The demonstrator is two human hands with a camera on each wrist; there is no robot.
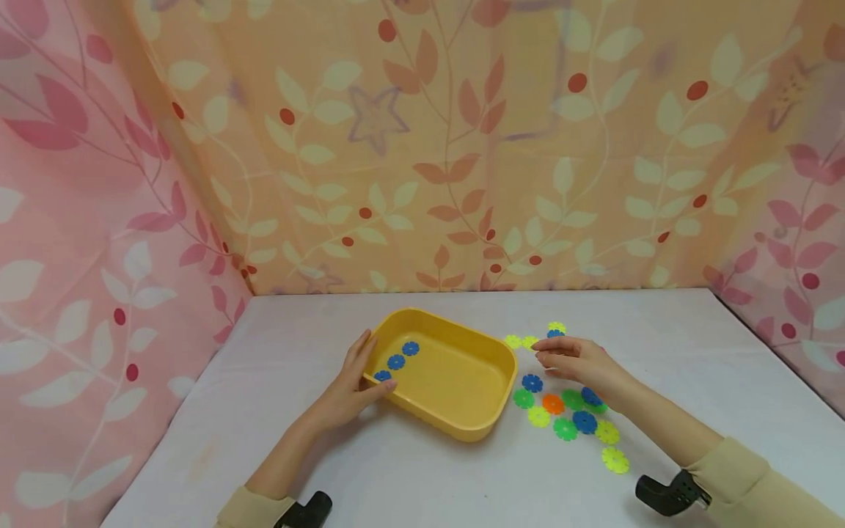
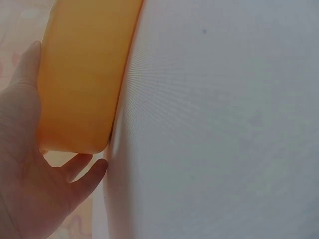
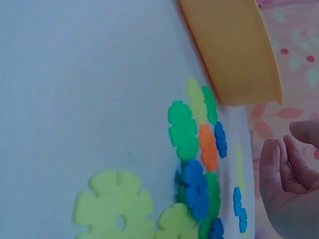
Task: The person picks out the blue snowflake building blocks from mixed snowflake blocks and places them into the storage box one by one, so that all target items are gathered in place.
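Observation:
A yellow plastic tub (image 1: 455,378) stands at an angle on the table, with a few blue flower-shaped discs (image 1: 396,362) at its left end. My left hand (image 1: 345,390) grips that left corner, thumb over the front rim and fingers along the outer wall. In the left wrist view the fingers of the left hand (image 2: 40,184) curve around the tub's end (image 2: 82,99). To the right of the tub my right hand (image 1: 587,367) hovers above loose discs. Nothing shows between its thumb and loosely bent fingers (image 3: 291,169) in the right wrist view.
Several loose discs lie right of the tub: blue (image 1: 532,383), orange (image 1: 553,403), green (image 1: 565,429) and yellow (image 1: 615,460). Some overlap. Yellow ones (image 1: 513,342) lie near the tub's far right corner. A patterned curtain (image 1: 449,147) hangs behind the white table (image 1: 422,484).

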